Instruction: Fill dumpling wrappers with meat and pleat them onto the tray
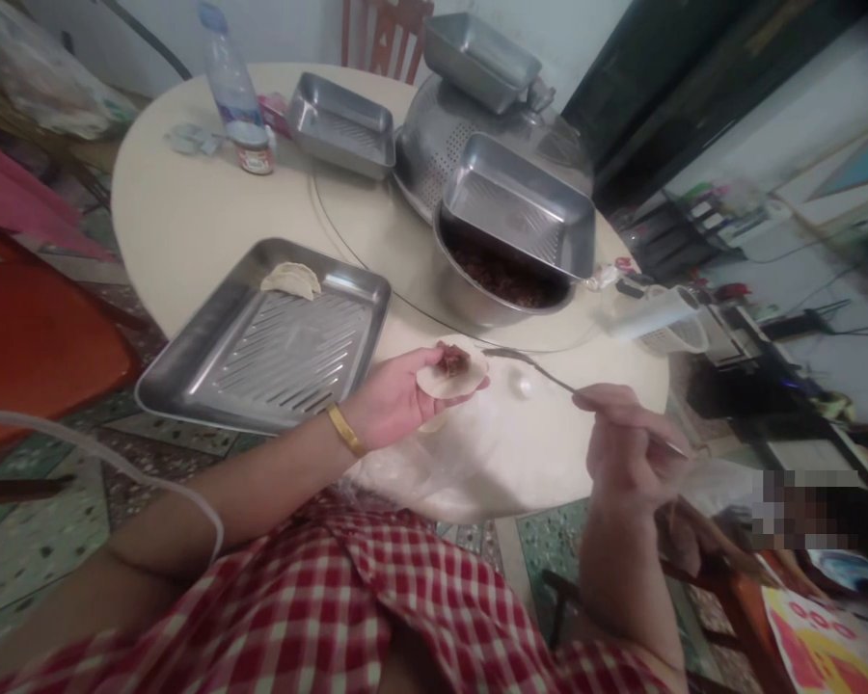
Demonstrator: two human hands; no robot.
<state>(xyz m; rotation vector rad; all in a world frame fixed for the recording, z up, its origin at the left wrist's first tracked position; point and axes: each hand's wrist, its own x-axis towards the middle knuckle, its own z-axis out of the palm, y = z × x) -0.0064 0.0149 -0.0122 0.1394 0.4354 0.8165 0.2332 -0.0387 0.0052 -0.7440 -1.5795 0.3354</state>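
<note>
Left hand (405, 403) is curled under a round dough wrapper (438, 385), with the thumb at its edge; on this unfolded wrapper sits dark red filling (453, 361). Right hand (628, 436) is gripping a thin utensil (533, 363), whose tip is near the wrapper; from where I stand, I cannot tell if they touch. I judge that the filling step is in hand. Next move, in my opinion, calls for taking the utensil away and pressing the edges together, keeping the rim clean. Nearby, on the worktop (166, 226), a tray (308, 361) holds folded dumplings (290, 280), and a metal bowl (467, 301) contains a dark mixture.
</note>
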